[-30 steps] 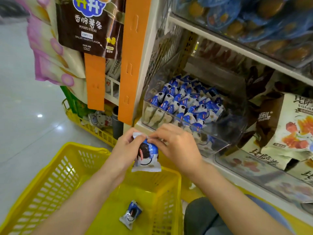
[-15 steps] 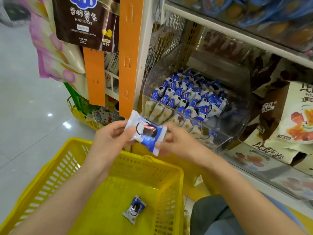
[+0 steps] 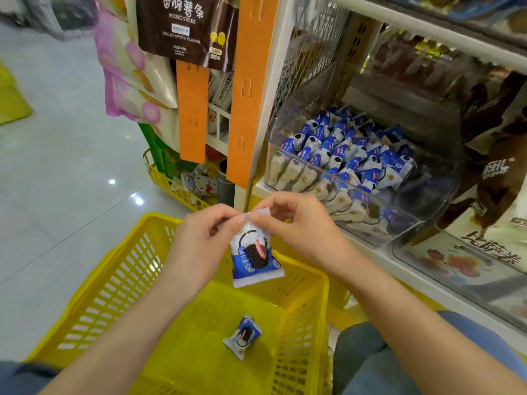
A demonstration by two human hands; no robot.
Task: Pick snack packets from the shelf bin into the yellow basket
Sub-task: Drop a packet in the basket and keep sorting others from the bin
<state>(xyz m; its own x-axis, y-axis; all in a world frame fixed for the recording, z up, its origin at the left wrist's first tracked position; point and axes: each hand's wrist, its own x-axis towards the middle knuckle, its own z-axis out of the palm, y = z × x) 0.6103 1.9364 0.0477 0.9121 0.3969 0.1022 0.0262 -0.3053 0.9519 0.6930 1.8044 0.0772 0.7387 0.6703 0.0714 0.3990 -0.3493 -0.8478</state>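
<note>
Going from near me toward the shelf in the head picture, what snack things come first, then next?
Loose packet in the yellow basket → held packet, pinched by left hand and right hand → shelf bin.

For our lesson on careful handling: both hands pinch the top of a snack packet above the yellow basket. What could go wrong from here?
The left hand and right hand pinch the snack packet only by its top seal; pulling apart could tear it. It hangs near the far rim of the yellow basket, so a drop might land outside.
</note>
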